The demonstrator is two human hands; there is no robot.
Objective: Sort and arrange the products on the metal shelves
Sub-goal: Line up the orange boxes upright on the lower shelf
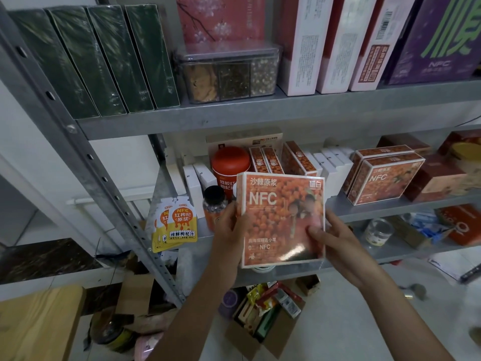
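Both hands clasp an orange NFC box (pixel 283 220): left hand (pixel 230 225) curled round its left edge, right hand (pixel 335 238) with thumb on the front, held before the middle metal shelf (pixel 390 207), where seemingly matching boxes (pixel 385 175) stand.

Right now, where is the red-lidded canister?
Head view, middle shelf, left of centre: the red-lidded canister stands behind the held orange NFC box, black-capped jar at its lower left.

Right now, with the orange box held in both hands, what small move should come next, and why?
Probably carry the orange box rightward to the two matching boxes on the middle shelf: left hand and right hand grip its edges, and it bears the same print.
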